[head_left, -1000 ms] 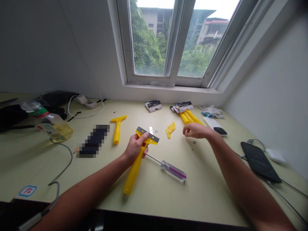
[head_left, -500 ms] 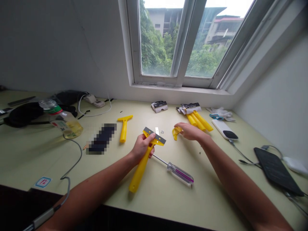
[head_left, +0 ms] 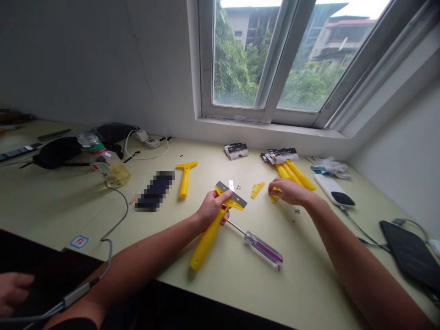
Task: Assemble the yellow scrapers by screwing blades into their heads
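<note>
My left hand (head_left: 213, 208) is closed around the neck of a yellow scraper (head_left: 208, 243), thumb on the dark metal blade (head_left: 237, 198) lying across its head. The handle slants down toward the table's front edge. My right hand (head_left: 287, 190) has its fingers pinched on a small yellow plastic piece (head_left: 274, 198), low over the tabletop. A similar yellow piece (head_left: 257, 189) lies just left of it. Beside my left hand rests a screwdriver (head_left: 264, 250) with a clear and purple handle; its tip is hidden. Past the blade are a small metal blade (head_left: 231, 185) and several tiny screws (head_left: 239, 187).
Another yellow scraper (head_left: 184, 181) lies left. Yellow handles (head_left: 299, 176) with card packaging, white gloves (head_left: 338, 168), a power bank (head_left: 333, 190) and a phone (head_left: 409, 252) are right. A bottle (head_left: 112, 165) stands left. Another person's hand (head_left: 15, 293) shows lower left.
One yellow piece now lies on the table, and my right hand has moved slightly right with another piece at its fingers. The view has shifted left. A person's hand has appeared lower left.
</note>
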A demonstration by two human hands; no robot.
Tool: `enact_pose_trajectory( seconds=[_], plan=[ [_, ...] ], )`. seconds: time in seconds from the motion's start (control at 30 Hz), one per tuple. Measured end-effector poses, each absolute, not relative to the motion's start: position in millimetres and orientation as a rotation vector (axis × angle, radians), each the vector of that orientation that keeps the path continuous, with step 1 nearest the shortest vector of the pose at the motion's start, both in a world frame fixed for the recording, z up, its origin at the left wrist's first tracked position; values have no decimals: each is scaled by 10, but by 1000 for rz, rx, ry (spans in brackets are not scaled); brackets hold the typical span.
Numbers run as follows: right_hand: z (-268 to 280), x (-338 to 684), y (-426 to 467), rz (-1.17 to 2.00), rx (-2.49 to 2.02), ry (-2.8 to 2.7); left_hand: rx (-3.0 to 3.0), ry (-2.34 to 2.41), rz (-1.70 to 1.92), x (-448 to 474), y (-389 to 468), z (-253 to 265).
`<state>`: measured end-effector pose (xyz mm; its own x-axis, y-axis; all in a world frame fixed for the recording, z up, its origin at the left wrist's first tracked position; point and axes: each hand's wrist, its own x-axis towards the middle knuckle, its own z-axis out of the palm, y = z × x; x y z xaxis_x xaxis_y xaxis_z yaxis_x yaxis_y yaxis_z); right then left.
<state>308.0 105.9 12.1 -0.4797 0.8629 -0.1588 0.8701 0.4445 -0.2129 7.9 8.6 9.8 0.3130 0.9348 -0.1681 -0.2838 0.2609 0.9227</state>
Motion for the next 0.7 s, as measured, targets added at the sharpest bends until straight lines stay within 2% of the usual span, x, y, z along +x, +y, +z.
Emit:
enact_pose_trajectory(
  seconds=[0.37, 0.6, 0.7],
  plan=[
    [206, 3200, 1035, -529, 1569, 2558, 921, 857, 972, 79, 81, 103],
    [135, 3170, 1064, -431, 1612, 2606, 930, 878, 957, 79, 79, 101],
    [147, 3142, 1063, -275, 1613, 2678, 931, 861, 955, 89, 83, 74]
  ],
)
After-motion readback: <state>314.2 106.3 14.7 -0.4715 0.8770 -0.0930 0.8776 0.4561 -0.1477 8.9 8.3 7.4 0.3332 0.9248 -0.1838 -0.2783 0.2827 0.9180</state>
